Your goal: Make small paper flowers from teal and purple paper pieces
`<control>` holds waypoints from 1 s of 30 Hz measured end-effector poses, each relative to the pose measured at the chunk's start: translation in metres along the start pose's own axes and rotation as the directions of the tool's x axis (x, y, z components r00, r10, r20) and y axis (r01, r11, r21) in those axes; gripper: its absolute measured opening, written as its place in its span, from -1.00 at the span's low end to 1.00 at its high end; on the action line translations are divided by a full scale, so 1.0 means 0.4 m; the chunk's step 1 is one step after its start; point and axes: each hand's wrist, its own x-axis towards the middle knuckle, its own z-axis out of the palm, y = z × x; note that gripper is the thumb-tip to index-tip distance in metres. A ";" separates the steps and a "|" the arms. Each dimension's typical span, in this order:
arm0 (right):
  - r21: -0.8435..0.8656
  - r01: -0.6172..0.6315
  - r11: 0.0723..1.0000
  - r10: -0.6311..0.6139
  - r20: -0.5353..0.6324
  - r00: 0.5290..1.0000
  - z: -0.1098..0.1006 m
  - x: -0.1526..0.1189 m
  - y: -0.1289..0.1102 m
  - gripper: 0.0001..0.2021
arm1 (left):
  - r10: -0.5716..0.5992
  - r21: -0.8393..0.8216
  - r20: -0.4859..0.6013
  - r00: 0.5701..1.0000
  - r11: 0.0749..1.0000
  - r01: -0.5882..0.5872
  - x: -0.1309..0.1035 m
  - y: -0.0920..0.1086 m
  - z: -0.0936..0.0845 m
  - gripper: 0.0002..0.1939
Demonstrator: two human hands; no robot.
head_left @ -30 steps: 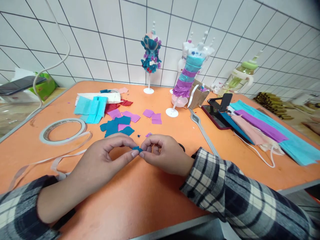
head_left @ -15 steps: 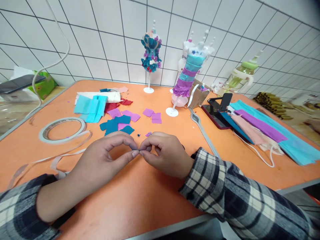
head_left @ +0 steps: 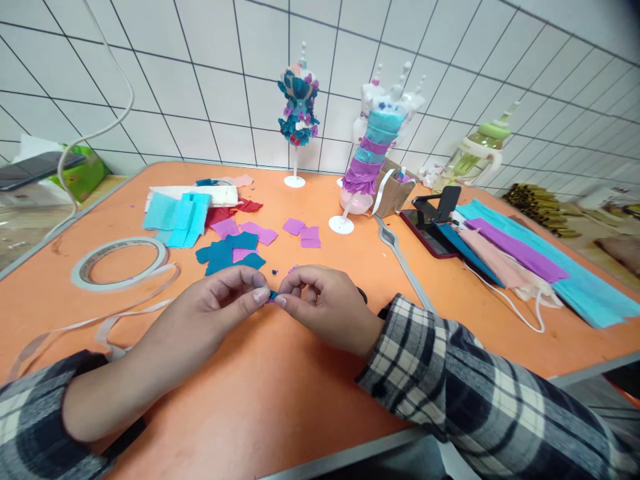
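A person wears a plaid garment with long sleeves, checked in black, grey and cream. The left sleeve (head_left: 35, 410), pale bands crossing dark blocks, ends in a dark-edged cuff partway up the forearm. The right sleeve (head_left: 480, 380) shows broad cream squares and thin pale lines; its cuff, nearer the wrist, bears a small dark button (head_left: 381, 388). The left hand (head_left: 213, 307) and right hand (head_left: 330, 303) are bare, a short nail showing on the left thumb.

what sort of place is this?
Likely a craft workspace, home or workshop unclear: flat teal paper-like pieces, a round white tape roll and a white-stemmed miniature dress form decorated in teal ruffles.
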 end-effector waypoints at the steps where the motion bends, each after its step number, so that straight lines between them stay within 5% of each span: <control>1: 0.006 0.002 1.000 -0.002 0.001 1.000 0.000 -0.001 0.000 -0.91 | -0.012 -0.007 -0.003 1.000 1.000 0.012 0.000 -0.001 0.000 -0.75; 8: 0.028 -0.024 0.999 0.026 -0.054 0.998 0.000 -0.002 0.000 -0.93 | -0.079 -0.159 0.020 0.997 0.984 0.081 0.000 -0.013 -0.002 -0.55; 16: 0.009 -0.004 1.000 0.005 -0.095 0.995 -0.007 -0.007 -0.006 -0.79 | 0.006 0.037 -0.026 1.000 0.999 -0.006 0.006 -0.012 -0.008 -0.73; 22: -0.037 0.086 0.996 -0.090 -0.122 0.988 -0.005 -0.004 -0.009 -0.95 | 0.044 0.136 0.035 0.998 0.990 -0.048 0.004 0.000 -0.006 -0.74; 30: 0.182 -0.085 0.980 0.103 -0.093 0.990 0.001 0.000 -0.006 -0.91 | -0.001 0.136 0.027 1.000 0.991 -0.003 0.011 -0.013 -0.007 -0.73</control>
